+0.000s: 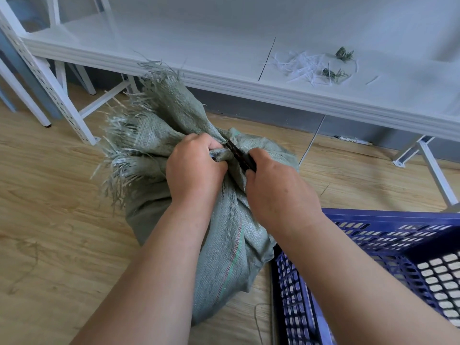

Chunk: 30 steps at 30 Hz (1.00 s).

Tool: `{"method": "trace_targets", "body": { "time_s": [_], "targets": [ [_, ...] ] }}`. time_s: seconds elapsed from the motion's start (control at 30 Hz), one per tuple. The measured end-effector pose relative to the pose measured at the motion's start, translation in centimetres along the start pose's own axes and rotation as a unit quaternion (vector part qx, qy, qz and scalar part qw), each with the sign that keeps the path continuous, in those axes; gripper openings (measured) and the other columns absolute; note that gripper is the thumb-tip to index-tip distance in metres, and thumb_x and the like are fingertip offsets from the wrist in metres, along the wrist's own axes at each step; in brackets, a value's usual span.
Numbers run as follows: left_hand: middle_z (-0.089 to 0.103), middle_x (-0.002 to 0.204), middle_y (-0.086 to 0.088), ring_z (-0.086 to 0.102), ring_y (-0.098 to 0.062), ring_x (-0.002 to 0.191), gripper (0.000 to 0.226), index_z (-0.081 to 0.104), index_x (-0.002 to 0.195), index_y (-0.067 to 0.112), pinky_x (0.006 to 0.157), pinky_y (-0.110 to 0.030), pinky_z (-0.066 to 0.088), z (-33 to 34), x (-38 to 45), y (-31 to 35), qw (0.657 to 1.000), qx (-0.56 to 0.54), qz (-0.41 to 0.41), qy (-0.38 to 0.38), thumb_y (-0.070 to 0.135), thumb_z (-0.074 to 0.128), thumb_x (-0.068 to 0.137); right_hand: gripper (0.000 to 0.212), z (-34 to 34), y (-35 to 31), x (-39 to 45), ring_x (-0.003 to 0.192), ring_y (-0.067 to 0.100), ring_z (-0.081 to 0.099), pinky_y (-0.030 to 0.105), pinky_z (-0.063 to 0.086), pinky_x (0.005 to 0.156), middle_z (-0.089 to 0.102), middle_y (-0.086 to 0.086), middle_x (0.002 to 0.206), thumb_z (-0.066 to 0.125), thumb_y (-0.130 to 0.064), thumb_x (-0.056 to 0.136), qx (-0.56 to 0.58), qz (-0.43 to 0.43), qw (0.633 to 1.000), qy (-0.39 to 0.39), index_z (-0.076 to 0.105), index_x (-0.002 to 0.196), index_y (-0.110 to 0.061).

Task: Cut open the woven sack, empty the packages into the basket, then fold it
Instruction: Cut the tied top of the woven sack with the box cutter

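A grey-green woven sack stands full on the wooden floor, its frayed neck bunched and pointing up to the left. My left hand grips the gathered neck of the sack. My right hand holds a dark cutter, whose tip lies against the tied neck right beside my left fingers. A blue plastic basket with perforated walls stands on the floor at the lower right, touching the sack's side. What the sack holds is hidden.
A long white shelf board runs across the back, with cut white strips and green thread scraps on it. White metal shelf legs stand at left and right. Loose threads lie on the wooden floor.
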<state>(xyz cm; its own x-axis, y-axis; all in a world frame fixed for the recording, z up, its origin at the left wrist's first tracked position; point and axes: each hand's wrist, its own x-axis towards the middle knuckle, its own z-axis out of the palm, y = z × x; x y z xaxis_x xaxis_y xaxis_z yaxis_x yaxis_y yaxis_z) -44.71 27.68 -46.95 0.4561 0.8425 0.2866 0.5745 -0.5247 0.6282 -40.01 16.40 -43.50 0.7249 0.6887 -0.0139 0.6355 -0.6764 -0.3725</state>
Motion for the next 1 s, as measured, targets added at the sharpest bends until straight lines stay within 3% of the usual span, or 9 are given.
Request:
{"method": "trace_targets", "body": {
  "time_s": [0.17,0.53,0.67,0.73,0.8,0.9,1.0],
  "targets": [
    [0.065,0.093,0.006,0.061,-0.022,0.088,0.019,0.071,0.084,0.026,0.071,-0.030,0.044,-0.2,0.1,-0.1,1.000,-0.012,-0.010,0.004,0.014,0.065,0.070,0.025,0.0,-0.1,0.2,0.073,0.027,0.044,0.032,0.031,0.058,0.047,-0.001,0.077,0.036,-0.023,0.099,-0.007,-0.009,1.000,-0.001,0.040,0.123,-0.028],
    [0.064,0.096,0.007,0.059,-0.020,0.090,0.020,0.070,0.087,0.027,0.071,-0.029,0.042,-0.3,0.0,0.0,1.000,-0.015,-0.011,-0.002,0.016,0.066,0.072,0.027,0.2,-0.1,0.5,0.075,0.027,0.046,0.032,0.035,0.063,0.051,0.002,0.082,0.036,-0.023,0.099,-0.003,-0.009,1.000,0.002,0.039,0.125,-0.028],
    [0.066,0.099,0.007,0.060,-0.020,0.091,0.023,0.072,0.091,0.027,0.070,-0.028,0.042,-0.4,0.1,-0.3,1.000,-0.024,-0.020,-0.001,0.016,0.066,0.072,0.027,0.4,0.0,0.1,0.080,0.029,0.047,0.033,0.034,0.066,0.064,0.007,0.101,0.034,-0.027,0.101,-0.001,-0.018,1.000,0.008,0.039,0.127,-0.027],
    [0.066,0.099,0.007,0.061,-0.019,0.092,0.023,0.071,0.091,0.028,0.071,-0.029,0.044,-0.2,0.2,-0.4,0.999,-0.024,-0.022,-0.004,0.017,0.067,0.072,0.026,0.4,0.1,0.0,0.082,0.030,0.050,0.033,0.034,0.067,0.065,0.006,0.104,0.033,-0.029,0.101,0.031,-0.022,0.999,0.025,0.038,0.127,-0.027],
    [0.065,0.100,0.008,0.060,-0.018,0.094,0.022,0.070,0.092,0.029,0.072,-0.027,0.043,-0.2,0.2,-0.6,0.999,-0.023,-0.026,-0.005,0.018,0.068,0.073,0.025,0.1,0.2,0.2,0.085,0.032,0.054,0.035,0.036,0.067,0.062,0.004,0.094,0.036,-0.033,0.101,0.103,-0.027,0.992,0.074,0.040,0.124,-0.027],
    [0.060,0.096,0.011,0.058,-0.017,0.092,0.020,0.068,0.092,0.029,0.070,-0.028,0.040,-0.3,0.2,-0.6,1.000,-0.023,-0.016,-0.008,0.019,0.068,0.075,0.030,-0.6,0.5,1.3,0.085,0.024,0.053,0.032,0.036,0.069,0.051,-0.013,0.080,0.053,-0.045,0.093,0.231,-0.008,0.966,0.111,0.047,0.114,-0.025],
    [0.054,0.091,0.011,0.058,-0.019,0.091,0.017,0.066,0.090,0.028,0.071,-0.033,0.044,0.1,0.0,-0.3,0.999,-0.027,0.018,-0.005,0.020,0.069,0.075,0.032,-0.3,0.5,2.8,0.077,0.016,0.057,0.029,0.042,0.061,0.060,-0.011,0.079,0.071,-0.045,0.080,0.277,0.011,0.956,0.099,0.060,0.098,-0.021]
  ]
}}
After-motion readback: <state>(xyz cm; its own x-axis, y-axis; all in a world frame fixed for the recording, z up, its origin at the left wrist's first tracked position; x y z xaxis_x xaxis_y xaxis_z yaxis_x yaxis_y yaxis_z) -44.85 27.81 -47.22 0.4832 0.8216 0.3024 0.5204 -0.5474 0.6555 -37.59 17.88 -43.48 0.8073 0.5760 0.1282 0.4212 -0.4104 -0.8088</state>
